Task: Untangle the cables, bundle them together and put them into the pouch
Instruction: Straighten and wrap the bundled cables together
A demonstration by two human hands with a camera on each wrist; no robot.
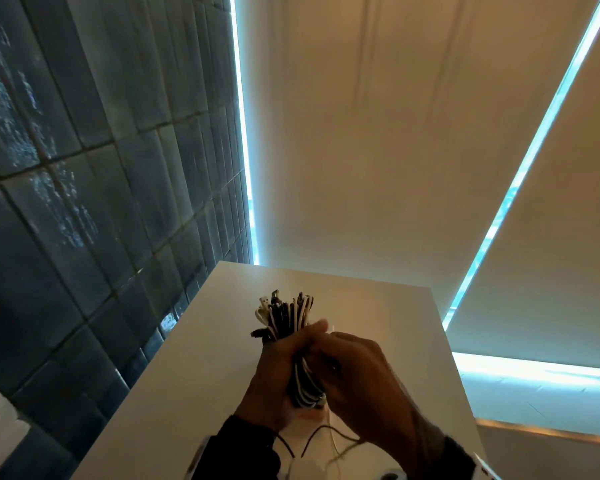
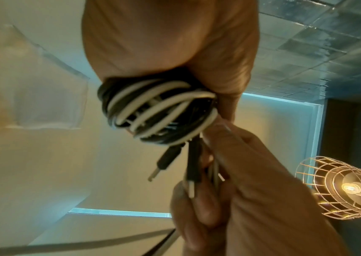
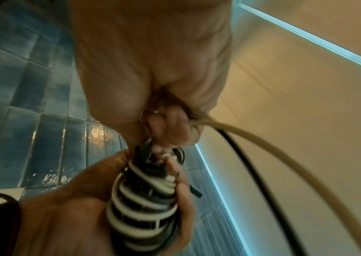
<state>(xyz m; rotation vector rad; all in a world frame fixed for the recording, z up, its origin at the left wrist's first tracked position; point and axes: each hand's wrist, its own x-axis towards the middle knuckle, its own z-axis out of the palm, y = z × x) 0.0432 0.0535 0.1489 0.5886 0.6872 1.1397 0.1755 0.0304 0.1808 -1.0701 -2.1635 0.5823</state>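
Bundling is the step in hand: the person is holding the cables gathered into one upright bundle over the white tabletop, and black and white turns are already lying wound around its lower part. The left hand is gripping the bundle around its middle, fingers curled round it, with the plug ends fanning out above the fist. The right hand is sitting just beside it, touching the bundle at the top of the wound section, its fingers closed on loose cable ends; in the left wrist view a dark plug is sticking out free while the right fingers are pinching other ends beside it. In the right wrist view a pale tail and a black one are trailing out of the right fist and away, so I judge the wrap is not yet finished. Loose strands are also hanging below the hands near the bottom of the head view. The next move seems to call for laying the remaining tails round the bundle under steady tension and tucking the ends in, while the left grip is keeping the turns from slipping. No pouch is showing in any view, so stowing is yet to come.
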